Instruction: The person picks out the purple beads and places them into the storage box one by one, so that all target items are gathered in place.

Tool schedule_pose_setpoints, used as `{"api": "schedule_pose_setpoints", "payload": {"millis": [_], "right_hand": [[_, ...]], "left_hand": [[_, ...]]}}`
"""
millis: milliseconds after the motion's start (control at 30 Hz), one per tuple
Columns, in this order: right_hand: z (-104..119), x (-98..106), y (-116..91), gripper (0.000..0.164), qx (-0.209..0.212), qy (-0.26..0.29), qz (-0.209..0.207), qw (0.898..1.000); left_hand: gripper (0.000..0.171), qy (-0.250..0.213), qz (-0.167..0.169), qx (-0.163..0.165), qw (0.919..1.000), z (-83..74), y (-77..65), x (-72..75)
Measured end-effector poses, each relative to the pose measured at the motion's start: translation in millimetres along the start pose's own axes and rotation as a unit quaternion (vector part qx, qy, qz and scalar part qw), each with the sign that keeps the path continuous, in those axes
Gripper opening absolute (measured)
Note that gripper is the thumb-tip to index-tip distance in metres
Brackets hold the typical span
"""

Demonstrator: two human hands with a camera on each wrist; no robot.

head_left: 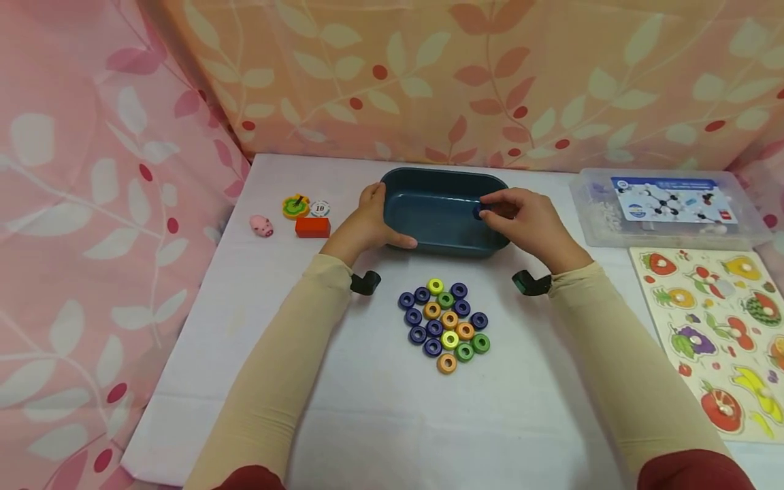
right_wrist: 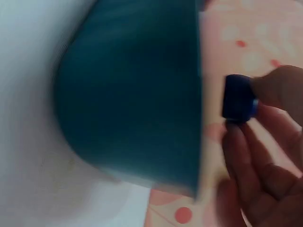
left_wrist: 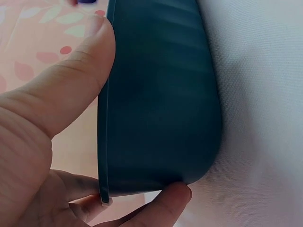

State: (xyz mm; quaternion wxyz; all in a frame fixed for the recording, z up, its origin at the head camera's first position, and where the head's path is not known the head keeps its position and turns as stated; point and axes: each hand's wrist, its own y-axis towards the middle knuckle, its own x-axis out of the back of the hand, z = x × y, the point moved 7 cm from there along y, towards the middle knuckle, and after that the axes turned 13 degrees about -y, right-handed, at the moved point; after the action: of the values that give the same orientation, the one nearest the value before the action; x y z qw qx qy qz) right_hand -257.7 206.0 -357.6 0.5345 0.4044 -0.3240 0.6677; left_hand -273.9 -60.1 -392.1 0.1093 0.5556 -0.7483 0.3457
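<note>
A dark teal oval tub point(head_left: 431, 221) stands on the white cloth. My left hand point(head_left: 371, 219) grips its left end, the thumb point(left_wrist: 78, 75) on the rim and the other fingers round the end wall. Over the tub's right side, my right hand point(head_left: 528, 219) pinches a dark blue ring bead point(right_wrist: 238, 98) between thumb and fingertips. The right wrist view has the bead just above rim level. In front of the tub lies a loose group of ring beads: purple-blue point(head_left: 434, 328), orange point(head_left: 439, 363), green point(head_left: 463, 352) and yellow point(head_left: 442, 339).
Left of the tub sit a pink pig point(head_left: 261, 226), a red block point(head_left: 313, 227), a green-and-orange round toy point(head_left: 296, 206) and a white token point(head_left: 320, 208). To the right are a clear plastic case point(head_left: 667, 235) and a fruit puzzle board point(head_left: 664, 303). Patterned curtains point(head_left: 429, 82) enclose the table.
</note>
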Motion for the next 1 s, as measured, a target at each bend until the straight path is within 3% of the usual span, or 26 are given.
{"api": "schedule_pose_setpoints", "payload": {"millis": [233, 433, 600, 800, 1000], "right_hand": [[-1.4, -13.5, 37.8, 0.037, 0.046, -0.061, -0.035, 0.996], [-2.6, -29.6, 50.3, 0.036, 0.041, -0.122, 0.000, 0.992], [-5.6, -32.0, 53.1, 0.040, 0.032, -0.128, 0.015, 0.991], [-9.8, -19.8, 34.6, 0.048, 0.018, -0.055, -0.001, 0.998], [2.8, -2.9, -14.5, 0.046, 0.005, 0.042, -0.026, 0.999]], "left_hand": [[0.139, 0.002, 0.000, 0.002, 1.0000, 2.6, 1.1, -3.2], [0.139, 0.006, -0.002, 0.002, 1.0000, 1.5, 0.3, -4.8], [0.137, 0.006, -0.002, -0.003, 1.0000, -0.5, 0.1, -4.9], [0.137, 0.004, 0.003, -0.002, 1.0000, 0.3, 0.5, -4.3], [0.138, 0.005, -0.002, -0.003, 1.0000, 2.8, 0.5, -0.8]]}}
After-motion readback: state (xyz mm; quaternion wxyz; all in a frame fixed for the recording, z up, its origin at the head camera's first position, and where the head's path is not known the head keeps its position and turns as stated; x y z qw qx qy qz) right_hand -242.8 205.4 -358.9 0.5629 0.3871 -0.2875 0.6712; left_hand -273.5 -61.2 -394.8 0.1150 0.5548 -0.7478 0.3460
